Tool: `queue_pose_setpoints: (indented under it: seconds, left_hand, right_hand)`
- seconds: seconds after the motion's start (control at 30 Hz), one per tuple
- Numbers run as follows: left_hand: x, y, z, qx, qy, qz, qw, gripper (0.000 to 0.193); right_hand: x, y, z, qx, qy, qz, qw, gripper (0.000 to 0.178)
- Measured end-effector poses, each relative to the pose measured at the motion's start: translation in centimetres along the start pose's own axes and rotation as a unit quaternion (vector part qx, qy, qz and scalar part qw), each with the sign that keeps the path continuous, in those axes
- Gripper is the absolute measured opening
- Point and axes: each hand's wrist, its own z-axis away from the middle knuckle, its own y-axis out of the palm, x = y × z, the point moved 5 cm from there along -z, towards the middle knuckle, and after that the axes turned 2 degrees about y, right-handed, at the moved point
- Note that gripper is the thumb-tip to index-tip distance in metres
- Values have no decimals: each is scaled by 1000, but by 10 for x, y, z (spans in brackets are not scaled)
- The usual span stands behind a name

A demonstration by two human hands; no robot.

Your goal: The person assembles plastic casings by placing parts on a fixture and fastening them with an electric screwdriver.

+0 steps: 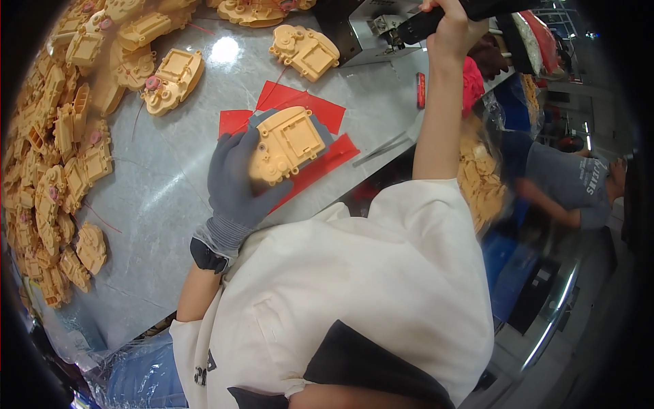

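Note:
My left hand (235,180), in a grey knit glove, curls round the left and near sides of a yellow plastic housing (289,144). That housing has a rectangular recess and small round bosses, and sits on a dark grey block (323,129). Red strips (315,109) on the table show around the block. At the top, my bare right hand (451,27) is closed round a thick black handle (421,28) beside a metal machine (361,31). Part of that handle is cut off by the dark rim of the picture.
Many similar housings (51,184) lie heaped along the left of the grey table (163,204). Single ones (305,53) lie nearer, some with red wires. Tweezers (385,148) rest by the table's edge. Another person (569,180) sits at the right beside more yellow parts (480,170).

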Motion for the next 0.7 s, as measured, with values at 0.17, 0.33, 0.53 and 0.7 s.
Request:
queue_pose_setpoints:
  seconds: [0.17, 0.33, 0.53, 0.7]
  left_hand:
    - [0, 1, 3, -11, 10, 10, 1000, 74]
    - [-1, -6, 1, -20, 25, 5, 999, 74]
    - [2, -7, 2, 26, -10, 23, 999, 80]
    - [1, -6, -1, 19, 1, -5, 1000, 81]
  right_hand:
    - [5, 1, 5, 27, 4, 50, 998, 18]
    - [-1, -22, 21, 116, 63, 25, 991, 34]
    - [70, 7, 122, 233, 76, -229, 942, 58]
    - [82, 32, 153, 365, 54, -166, 914, 58]
